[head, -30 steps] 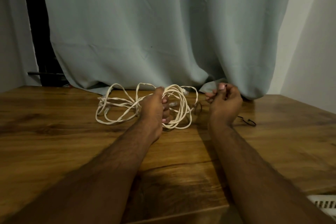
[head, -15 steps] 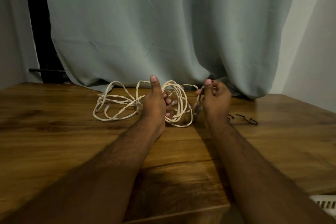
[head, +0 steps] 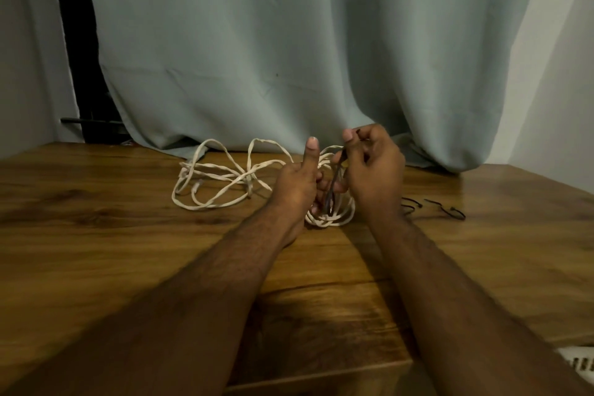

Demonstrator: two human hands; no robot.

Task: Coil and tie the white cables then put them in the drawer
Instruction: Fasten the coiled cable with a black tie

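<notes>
Both hands [head: 334,183] on white cables [head: 221,177]

I see brown wood-grain table [head: 128,251]; loose tangle of white cable [head: 221,180] lying on it toward far edge; two thin black zip ties [head: 445,210] lying well right of cable.
</notes>
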